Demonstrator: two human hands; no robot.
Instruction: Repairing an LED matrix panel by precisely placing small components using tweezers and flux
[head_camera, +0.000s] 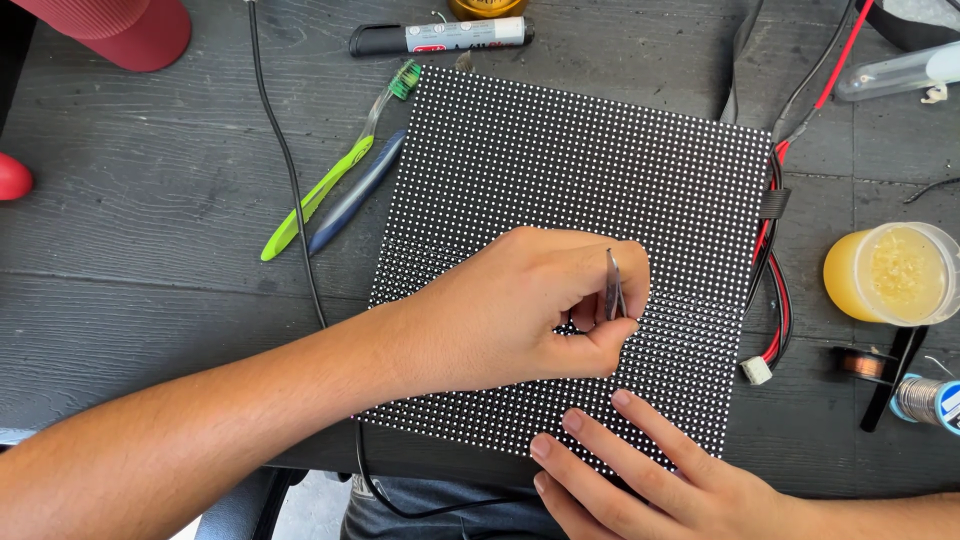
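A square black panel (560, 170) dotted with rows of small white points lies on the dark wooden table (140, 240). My left hand (510, 310) reaches across it from the left and pinches metal tweezers (612, 285), tips down on the panel's right-centre. My right hand (640, 470) comes in from the lower right, its fingers spread flat on the panel's near edge, holding nothing.
A green toothbrush (322, 185) and a blue one (355, 195) lie left of the panel beside a black cable (285, 160). A marker (440, 38) is at the back. Red and black wires (775, 280), a yellow jar (890, 272) and wire spools (925, 398) sit right.
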